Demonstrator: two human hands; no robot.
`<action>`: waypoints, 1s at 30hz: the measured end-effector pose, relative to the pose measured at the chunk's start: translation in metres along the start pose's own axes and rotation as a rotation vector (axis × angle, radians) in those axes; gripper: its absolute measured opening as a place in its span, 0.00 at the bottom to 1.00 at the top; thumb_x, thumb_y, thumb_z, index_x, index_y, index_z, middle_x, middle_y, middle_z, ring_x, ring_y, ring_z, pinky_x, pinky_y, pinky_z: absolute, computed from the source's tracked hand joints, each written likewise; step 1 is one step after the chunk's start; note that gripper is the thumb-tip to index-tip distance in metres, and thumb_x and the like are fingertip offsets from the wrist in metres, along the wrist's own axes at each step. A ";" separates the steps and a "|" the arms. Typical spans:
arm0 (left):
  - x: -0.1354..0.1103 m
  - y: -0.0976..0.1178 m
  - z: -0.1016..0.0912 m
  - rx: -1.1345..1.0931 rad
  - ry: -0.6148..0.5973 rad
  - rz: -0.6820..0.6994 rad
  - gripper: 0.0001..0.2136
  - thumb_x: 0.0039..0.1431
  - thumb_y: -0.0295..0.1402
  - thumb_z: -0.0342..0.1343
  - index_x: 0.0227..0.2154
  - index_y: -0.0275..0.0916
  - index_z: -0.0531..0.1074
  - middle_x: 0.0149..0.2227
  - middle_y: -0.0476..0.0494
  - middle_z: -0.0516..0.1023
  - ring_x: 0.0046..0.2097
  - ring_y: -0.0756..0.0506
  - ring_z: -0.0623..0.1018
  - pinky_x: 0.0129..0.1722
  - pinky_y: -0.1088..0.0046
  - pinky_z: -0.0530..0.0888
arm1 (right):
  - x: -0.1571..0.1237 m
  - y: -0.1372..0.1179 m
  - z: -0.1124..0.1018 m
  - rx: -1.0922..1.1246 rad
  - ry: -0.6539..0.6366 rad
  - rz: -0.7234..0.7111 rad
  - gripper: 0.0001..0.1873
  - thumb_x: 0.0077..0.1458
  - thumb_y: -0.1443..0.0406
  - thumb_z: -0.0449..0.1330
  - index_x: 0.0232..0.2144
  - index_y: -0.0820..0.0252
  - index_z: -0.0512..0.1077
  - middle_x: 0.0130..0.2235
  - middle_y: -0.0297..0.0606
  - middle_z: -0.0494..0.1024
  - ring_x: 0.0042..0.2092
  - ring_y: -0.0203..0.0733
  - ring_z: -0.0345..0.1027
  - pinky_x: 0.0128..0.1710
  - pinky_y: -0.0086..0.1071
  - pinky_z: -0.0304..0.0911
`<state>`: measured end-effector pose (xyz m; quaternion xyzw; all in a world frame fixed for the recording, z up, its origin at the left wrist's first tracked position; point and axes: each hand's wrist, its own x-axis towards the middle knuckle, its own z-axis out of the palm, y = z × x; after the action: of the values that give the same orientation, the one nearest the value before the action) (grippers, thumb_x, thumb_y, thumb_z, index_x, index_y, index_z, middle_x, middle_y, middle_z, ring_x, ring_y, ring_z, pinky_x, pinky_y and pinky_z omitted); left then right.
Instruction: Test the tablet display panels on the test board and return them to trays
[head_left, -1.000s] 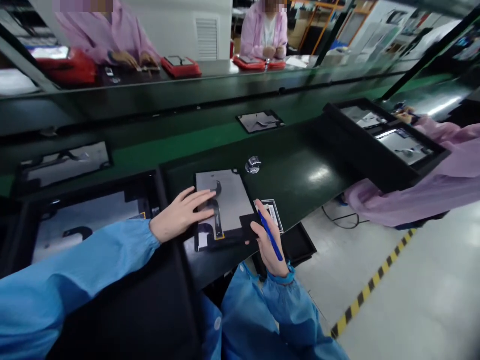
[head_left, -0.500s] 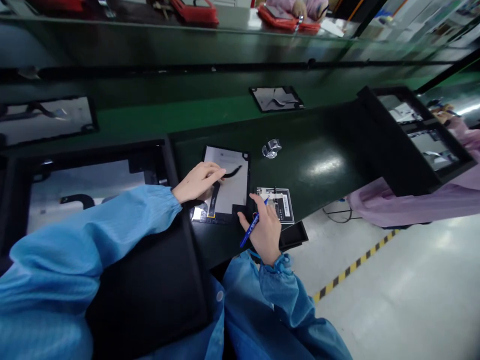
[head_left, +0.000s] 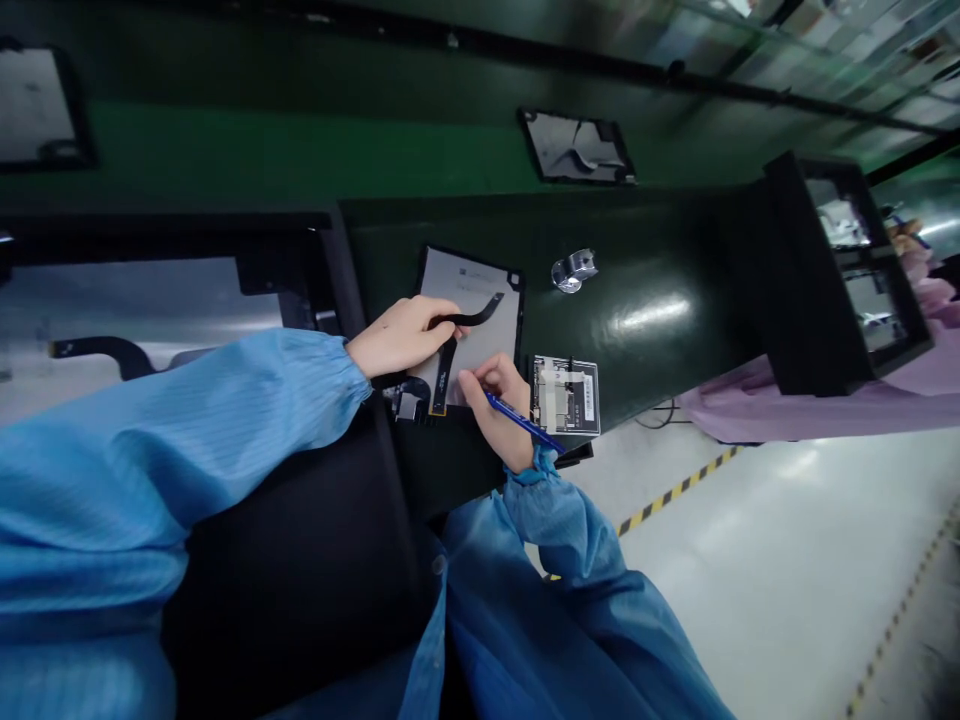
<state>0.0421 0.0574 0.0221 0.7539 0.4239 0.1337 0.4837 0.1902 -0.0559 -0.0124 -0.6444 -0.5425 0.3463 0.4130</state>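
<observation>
My left hand (head_left: 401, 337) has its fingers curled over a flexible black ribbon cable (head_left: 472, 319), though I cannot tell whether they grip it. The cable lies across a matte grey panel (head_left: 480, 290) on the glossy dark worktop (head_left: 637, 290). My right fingers (head_left: 469, 378) pinch a blue pen (head_left: 525, 422), now further left than a moment ago, over the panel's near corner, beside a taped label card (head_left: 566, 395).

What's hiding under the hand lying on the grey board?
The left hand lies over a black flexible cable on a grey panel. The cable pokes out past the fingers, but the palm covers the part beneath it, so that bit can't be seen.
</observation>
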 end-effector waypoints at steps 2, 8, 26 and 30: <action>-0.001 0.002 0.000 0.009 -0.006 -0.008 0.14 0.60 0.28 0.48 0.41 0.36 0.78 0.35 0.45 0.81 0.33 0.48 0.77 0.38 0.72 0.72 | -0.001 0.000 -0.001 -0.056 0.028 -0.025 0.17 0.59 0.57 0.58 0.24 0.55 0.58 0.20 0.24 0.60 0.22 0.31 0.55 0.24 0.27 0.52; -0.003 0.005 0.000 0.004 -0.012 -0.024 0.14 0.61 0.28 0.47 0.40 0.36 0.79 0.26 0.48 0.77 0.28 0.48 0.74 0.36 0.71 0.70 | -0.003 -0.004 0.000 -0.273 0.021 -0.121 0.19 0.57 0.63 0.54 0.19 0.55 0.50 0.18 0.24 0.49 0.20 0.30 0.45 0.23 0.28 0.47; -0.006 0.002 0.007 0.253 0.097 0.112 0.18 0.65 0.34 0.43 0.43 0.39 0.79 0.28 0.46 0.80 0.32 0.44 0.79 0.36 0.69 0.71 | 0.020 -0.008 -0.041 0.108 0.332 -0.047 0.10 0.61 0.56 0.57 0.35 0.56 0.67 0.25 0.27 0.68 0.22 0.30 0.55 0.23 0.27 0.52; -0.008 -0.005 0.017 0.434 0.182 0.369 0.20 0.66 0.33 0.41 0.49 0.36 0.77 0.33 0.40 0.82 0.38 0.41 0.80 0.47 0.60 0.72 | 0.033 -0.017 -0.050 0.182 0.227 0.032 0.17 0.65 0.51 0.49 0.33 0.56 0.66 0.24 0.29 0.70 0.23 0.31 0.61 0.21 0.26 0.53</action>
<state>0.0455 0.0415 0.0113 0.8889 0.3402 0.1927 0.2387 0.2339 -0.0301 0.0245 -0.6479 -0.4483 0.3255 0.5227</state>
